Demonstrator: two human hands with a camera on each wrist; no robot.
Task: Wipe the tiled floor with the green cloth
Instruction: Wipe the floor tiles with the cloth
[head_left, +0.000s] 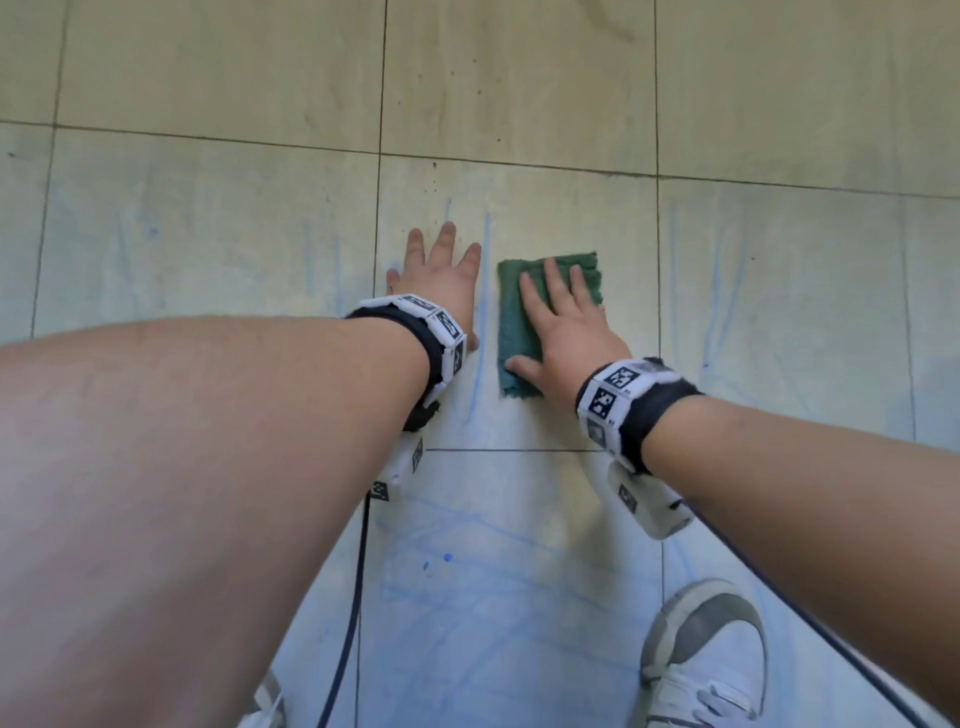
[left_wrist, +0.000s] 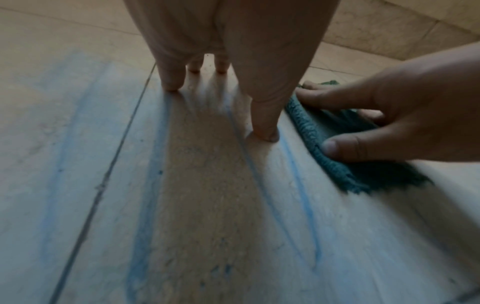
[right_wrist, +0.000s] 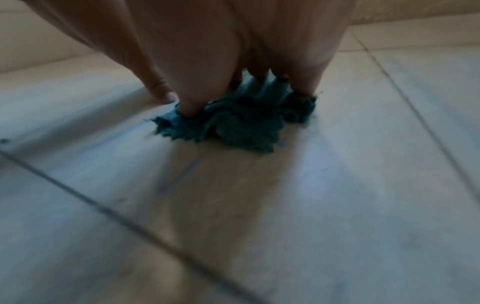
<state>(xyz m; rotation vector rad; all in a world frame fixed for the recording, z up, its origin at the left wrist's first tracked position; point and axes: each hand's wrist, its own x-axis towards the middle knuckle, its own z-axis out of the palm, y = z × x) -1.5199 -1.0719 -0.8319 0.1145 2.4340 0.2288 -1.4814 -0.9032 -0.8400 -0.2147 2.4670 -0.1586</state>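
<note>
The folded green cloth (head_left: 511, 312) lies on the tiled floor (head_left: 519, 104), just right of a long blue streak (head_left: 483, 291). My right hand (head_left: 566, 322) presses flat on the cloth with straight fingers, and its thumb sits at the cloth's near left edge. The left wrist view shows that right hand (left_wrist: 402, 115) on the cloth (left_wrist: 363, 174). In the right wrist view the cloth (right_wrist: 241, 127) bunches under the fingertips. My left hand (head_left: 441, 275) rests on the bare tile left of the streak, fingers spread and straight, holding nothing.
Pale blue smears and lines cover the near tiles (head_left: 493, 571). My shoe (head_left: 711, 654) stands at the lower right. A dark cable (head_left: 353, 597) hangs from the left wrist device. Farther tiles look beige with few marks.
</note>
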